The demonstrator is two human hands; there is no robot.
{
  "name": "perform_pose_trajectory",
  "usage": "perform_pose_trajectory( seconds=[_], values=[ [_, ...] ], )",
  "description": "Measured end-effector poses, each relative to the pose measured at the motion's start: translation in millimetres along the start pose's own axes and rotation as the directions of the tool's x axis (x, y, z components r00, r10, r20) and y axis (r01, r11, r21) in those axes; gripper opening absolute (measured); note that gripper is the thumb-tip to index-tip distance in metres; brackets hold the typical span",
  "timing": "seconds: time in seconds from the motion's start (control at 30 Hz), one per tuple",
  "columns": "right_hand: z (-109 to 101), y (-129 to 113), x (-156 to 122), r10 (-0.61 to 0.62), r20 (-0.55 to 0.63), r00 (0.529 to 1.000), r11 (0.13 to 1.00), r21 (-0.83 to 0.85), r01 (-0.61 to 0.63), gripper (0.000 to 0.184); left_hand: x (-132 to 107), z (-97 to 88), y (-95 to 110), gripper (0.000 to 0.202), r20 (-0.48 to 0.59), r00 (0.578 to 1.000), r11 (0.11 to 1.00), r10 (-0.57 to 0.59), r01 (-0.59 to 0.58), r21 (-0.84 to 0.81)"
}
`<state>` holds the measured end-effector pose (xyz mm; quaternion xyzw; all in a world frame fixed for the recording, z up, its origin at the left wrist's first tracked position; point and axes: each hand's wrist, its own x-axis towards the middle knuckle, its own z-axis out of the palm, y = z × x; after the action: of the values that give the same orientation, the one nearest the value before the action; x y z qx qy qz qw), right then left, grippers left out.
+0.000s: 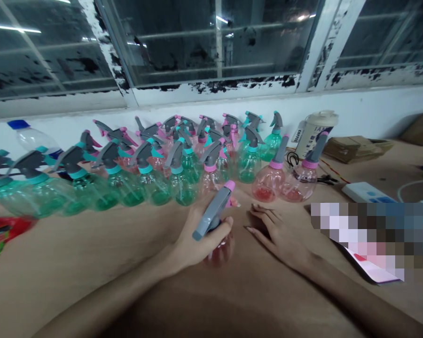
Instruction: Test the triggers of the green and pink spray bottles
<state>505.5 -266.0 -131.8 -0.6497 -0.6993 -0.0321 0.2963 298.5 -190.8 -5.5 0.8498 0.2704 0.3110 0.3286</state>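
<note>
My left hand [197,239] is wrapped round the neck of a pink spray bottle [221,253] with a grey trigger head and pink nozzle tip. The bottle's lower part shows beneath my thumb, near the middle of the table. To its right, my right hand [277,230] rests on the tabletop with fingers stretched out and nothing in them. Beyond my hands stand rows of spray bottles: green ones [158,188] with teal collars in front, pink ones [211,178] among them. Two more pink spray bottles [268,183] stand just beyond my right hand.
A phone [373,267], partly pixelated, lies at right near a white power strip [366,193]. A paper coffee cup [313,134], dark cables [324,177] and a cardboard piece [356,148] are behind. A clear bottle [33,138] and a red-green packet [3,234] sit left.
</note>
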Motion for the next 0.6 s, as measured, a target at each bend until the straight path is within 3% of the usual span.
perform_pose_trajectory(
  seconds=[0.17,0.37,0.6],
  values=[
    [1.6,0.9,-0.1,-0.005,-0.006,1.000,1.000,0.008,0.005,0.040,-0.6,3.3,0.3,0.017,-0.049,0.999,0.998,-0.005,0.008,0.057],
    [2.2,2.0,0.3,-0.006,-0.003,1.000,1.000,0.001,0.006,0.041,0.0,4.2,1.0,0.007,0.004,1.000,1.000,-0.020,0.020,-0.009],
    [2.5,1.9,0.7,-0.007,0.006,1.000,1.000,-0.019,0.007,0.042,1.1,4.2,1.6,0.008,-0.005,1.000,1.000,-0.002,0.001,-0.028]
  ],
)
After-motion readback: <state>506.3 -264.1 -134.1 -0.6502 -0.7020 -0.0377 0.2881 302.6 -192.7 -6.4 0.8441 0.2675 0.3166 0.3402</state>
